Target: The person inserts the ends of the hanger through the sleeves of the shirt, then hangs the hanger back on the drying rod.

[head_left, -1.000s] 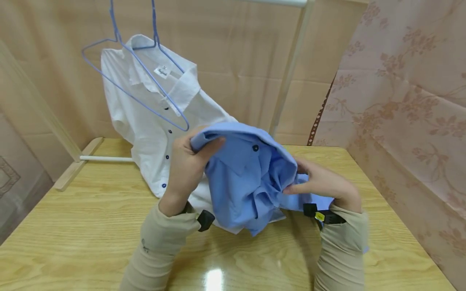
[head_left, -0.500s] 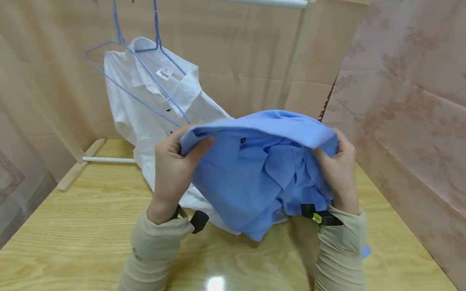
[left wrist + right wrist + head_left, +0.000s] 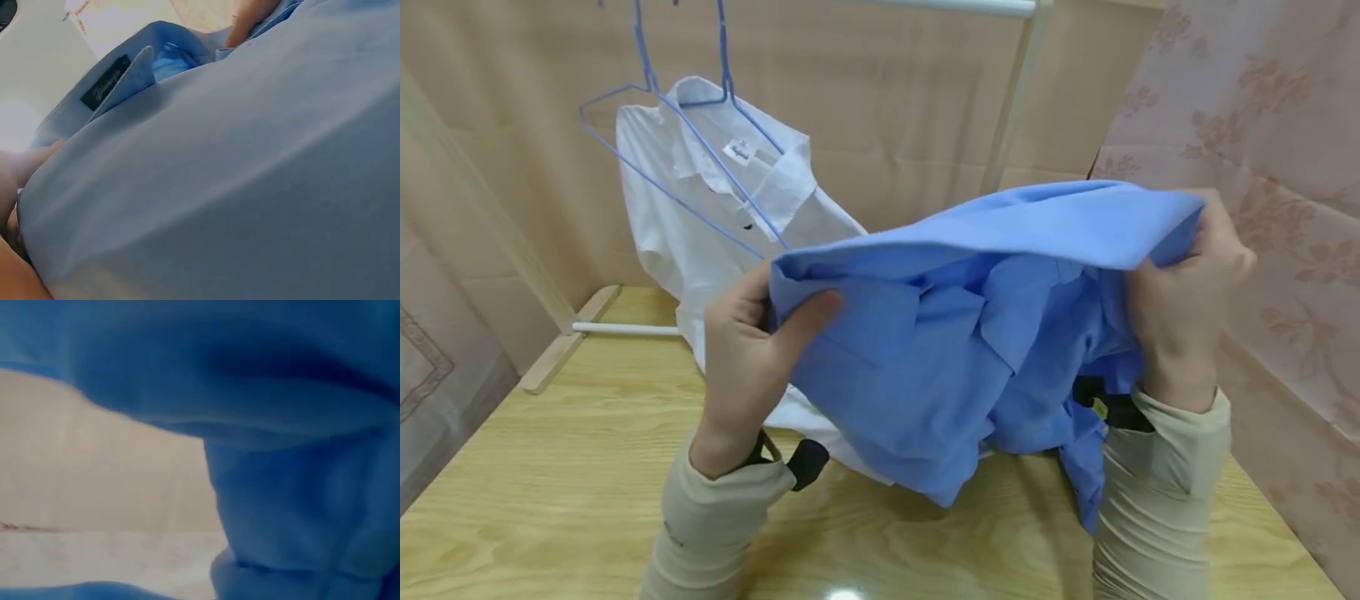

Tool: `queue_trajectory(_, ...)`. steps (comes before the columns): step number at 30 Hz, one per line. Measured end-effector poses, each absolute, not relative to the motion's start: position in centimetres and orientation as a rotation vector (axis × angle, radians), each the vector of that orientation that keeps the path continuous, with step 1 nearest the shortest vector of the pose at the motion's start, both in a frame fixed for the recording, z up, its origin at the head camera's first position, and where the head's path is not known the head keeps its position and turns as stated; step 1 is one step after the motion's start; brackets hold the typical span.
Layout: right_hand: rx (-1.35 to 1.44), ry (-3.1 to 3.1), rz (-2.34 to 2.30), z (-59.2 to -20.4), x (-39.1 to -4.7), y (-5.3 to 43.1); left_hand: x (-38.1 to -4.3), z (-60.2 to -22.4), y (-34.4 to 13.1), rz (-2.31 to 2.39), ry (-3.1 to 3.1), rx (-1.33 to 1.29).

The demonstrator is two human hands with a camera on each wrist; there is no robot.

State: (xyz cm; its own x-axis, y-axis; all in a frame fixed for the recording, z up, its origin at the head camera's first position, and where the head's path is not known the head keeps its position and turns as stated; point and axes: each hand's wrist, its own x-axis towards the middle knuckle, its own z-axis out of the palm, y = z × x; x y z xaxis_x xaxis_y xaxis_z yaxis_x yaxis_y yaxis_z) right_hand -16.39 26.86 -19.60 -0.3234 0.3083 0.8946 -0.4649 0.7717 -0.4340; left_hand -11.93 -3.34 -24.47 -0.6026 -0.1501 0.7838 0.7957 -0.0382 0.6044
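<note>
A blue shirt (image 3: 895, 358) is stretched between the two hands above the table, its lower part hanging in loose folds. The left hand (image 3: 737, 358) grips the left end of its upper edge, thumb on the near face. At the opposite end, higher up, the right hand (image 3: 1183, 292) holds the same edge, its fingertips partly behind cloth. A dark label (image 3: 105, 82) shows inside the shirt's collar in the left wrist view. Blue cloth (image 3: 281, 487) fills much of the blurred right wrist view, where the hand itself is hidden.
Behind hangs a white shirt (image 3: 662, 200) with a blue hanger (image 3: 722, 50); another blue hanger (image 3: 681, 196) overlaps its front. A rack with a white top bar (image 3: 970, 5) and wooden foot (image 3: 568, 342) stands on the wooden table (image 3: 565, 467). A floral curtain (image 3: 1285, 250) borders the right.
My right hand has moved from the shirt's lower right folds, up and to the right, spreading the blue shirt's edge wide. My left hand has shifted slightly left, still gripping its end.
</note>
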Motion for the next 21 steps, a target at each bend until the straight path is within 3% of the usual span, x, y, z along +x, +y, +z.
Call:
queue_trajectory(5, 0.150, -1.753, 0.681, -17.2, -14.5, 27.3, -12.1, -23.9, -3.4, -1.811, -1.402, -0.714)
queue_trajectory(9, 0.203, -2.114, 0.587, -17.0, -13.2, 27.6, -12.9, -23.8, -3.7, -1.785, -1.477, -0.666)
queue_trajectory(21, 0.409, -2.715, 0.628, -23.5, -16.0, 26.9, -16.6, -27.3, -5.4, -1.583, -1.929, -0.547)
